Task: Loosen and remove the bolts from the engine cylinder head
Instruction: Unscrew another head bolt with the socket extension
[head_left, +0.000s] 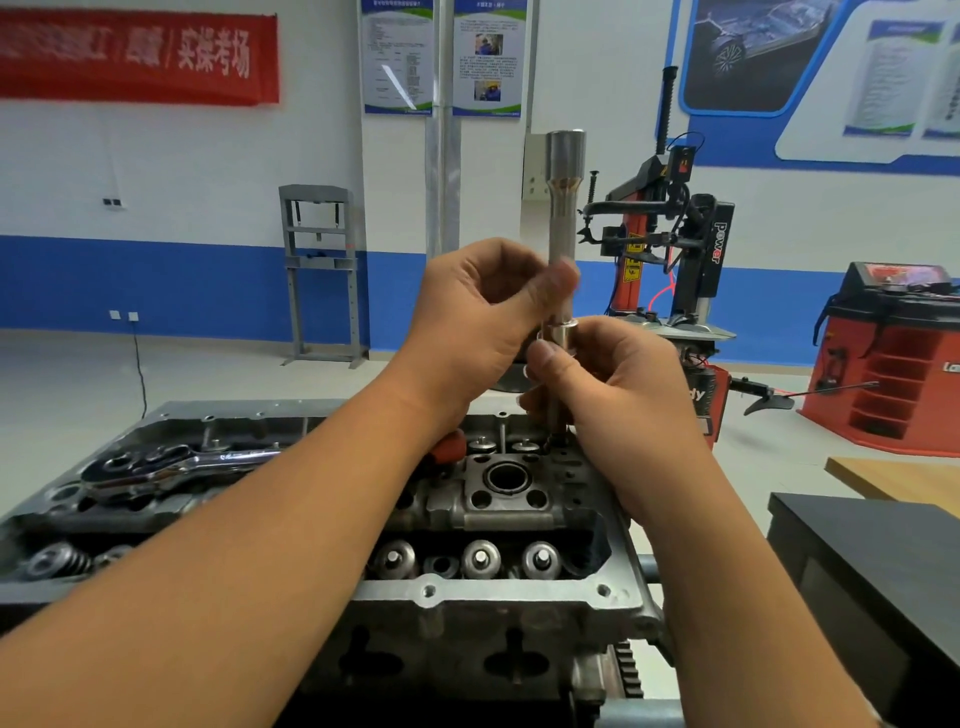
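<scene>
Far left, lying across the top of the cylinder head (467, 597): a chrome ratchet wrench (171, 465), its red grip end (451, 446) showing just under the left wrist. Touched by neither hand.

Center, raised above the head: left hand (470, 332), fingers curled, thumb pressed against the shaft of an upright extension bar (563, 228) with a wide socket end at the top.

Just right and lower, touching the left: right hand (608, 387), thumb and fingers pinching a short silver socket (563, 332) fitted round the same bar. Both hands clamped on the 1 tool, close together.

Below the fingers, a thin shaft (558, 415) running down to the head's far right corner; bolt or tool tip, cannot tell.
</scene>
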